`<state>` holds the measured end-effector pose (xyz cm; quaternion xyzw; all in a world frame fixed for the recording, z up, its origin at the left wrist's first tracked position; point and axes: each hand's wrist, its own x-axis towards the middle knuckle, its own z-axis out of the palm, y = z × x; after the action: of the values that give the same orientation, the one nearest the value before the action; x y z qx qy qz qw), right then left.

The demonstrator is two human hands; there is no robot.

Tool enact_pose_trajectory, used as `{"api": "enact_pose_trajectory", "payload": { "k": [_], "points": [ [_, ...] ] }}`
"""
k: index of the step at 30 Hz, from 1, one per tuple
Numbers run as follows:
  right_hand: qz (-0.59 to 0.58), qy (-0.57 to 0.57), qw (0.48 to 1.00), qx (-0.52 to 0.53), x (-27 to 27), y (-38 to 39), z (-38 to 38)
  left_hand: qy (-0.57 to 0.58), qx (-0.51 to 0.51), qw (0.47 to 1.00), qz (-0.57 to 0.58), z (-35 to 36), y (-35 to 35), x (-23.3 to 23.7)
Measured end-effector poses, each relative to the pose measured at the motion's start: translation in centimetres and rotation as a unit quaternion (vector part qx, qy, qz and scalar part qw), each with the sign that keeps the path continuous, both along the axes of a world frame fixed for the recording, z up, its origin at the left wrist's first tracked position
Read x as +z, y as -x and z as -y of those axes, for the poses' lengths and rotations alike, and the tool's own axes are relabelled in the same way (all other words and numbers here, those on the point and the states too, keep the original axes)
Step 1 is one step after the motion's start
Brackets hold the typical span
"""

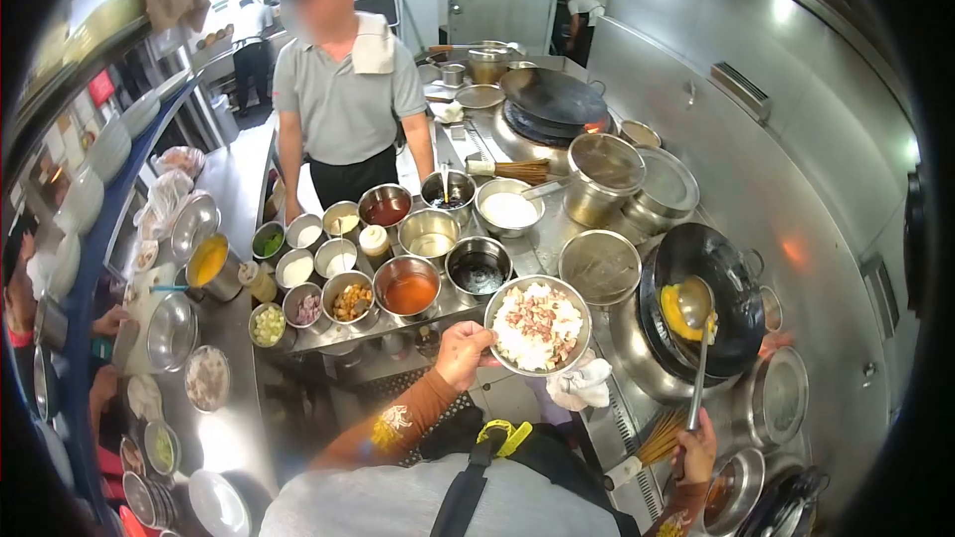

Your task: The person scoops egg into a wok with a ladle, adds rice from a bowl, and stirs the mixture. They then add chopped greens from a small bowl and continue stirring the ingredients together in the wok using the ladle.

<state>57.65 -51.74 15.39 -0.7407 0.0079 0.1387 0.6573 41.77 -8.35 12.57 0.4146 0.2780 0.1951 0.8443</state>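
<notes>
The left hand (464,355) pinches the mid-frame bowl (524,370) one-sidedly; slippage could tip it. Lower right, the right hand (694,446) grips a ladle (701,376)

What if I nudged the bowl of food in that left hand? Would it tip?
The bowl might tip, since the left hand seems to grip just one side. The food looks loose and crumbly, so some could spill. The bowl's shiny grey look suggests stiff metal.

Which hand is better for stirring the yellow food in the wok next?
Probably the right hand: it holds the ladle, whose round end is in the wok with the yellow food. The left hand holds a metal bowl outside the wok.
</notes>
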Motion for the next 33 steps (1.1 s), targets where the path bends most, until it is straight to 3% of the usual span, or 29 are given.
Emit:
{"api": "enact_pose_trajectory", "payload": {
  "k": [5,8,11,14,16,17,19,20,23,26,31,33],
  "points": [
    [0.009,0.08,0.997,0.002,-0.6,-3.9,-0.7,0.006,-0.003,1.0,-0.003,0.1,-0.8,-0.3],
    [0.065,0.015,0.998,-0.006,-4.8,-6.5,-3.6,-0.007,-0.019,1.0,-0.02,0.5,-1.9,-0.7],
    [0.024,-0.06,0.997,-0.033,-2.4,-2.7,-6.5,-0.011,-0.032,0.999,-0.024,0.4,-2.6,-1.4],
    [-0.018,-0.114,0.993,-0.024,-1.2,-0.6,-2.6,0.003,-0.023,1.0,-0.009,0.8,-2.6,-1.1],
    [-0.011,-0.039,0.998,-0.043,-0.7,-1.1,0.0,-0.004,-0.021,1.0,-0.018,1.0,-2.5,-0.5],
    [0.016,-0.023,1.0,0.011,-1.1,-2.6,1.4,-0.009,-0.016,1.0,-0.021,1.1,-2.7,-0.7],
    [-0.021,-0.023,1.0,-0.005,1.8,-3.4,-1.2,-0.016,-0.03,0.999,-0.015,0.8,-3.1,-1.4],
    [-0.022,-0.057,0.997,-0.042,0.3,-4.6,-1.9,-0.015,-0.043,0.999,-0.01,0.8,-3.3,-1.9],
    [-0.045,-0.011,0.997,-0.059,-2.1,-5.1,-4.7,-0.033,-0.056,0.998,0.0,1.6,-3.9,-0.5],
    [-0.063,-0.173,0.98,-0.077,-0.4,-1.5,-4.9,-0.051,-0.056,0.997,-0.003,2.2,-4.1,1.3],
    [-0.028,-0.087,0.994,-0.065,0.8,-2.5,0.2,-0.062,-0.047,0.997,-0.021,2.6,-3.7,0.9],
    [-0.007,-0.073,0.991,-0.115,-0.1,-4.4,-0.1,-0.055,-0.05,0.997,-0.037,2.4,-3.7,0.9]
  ]
}}
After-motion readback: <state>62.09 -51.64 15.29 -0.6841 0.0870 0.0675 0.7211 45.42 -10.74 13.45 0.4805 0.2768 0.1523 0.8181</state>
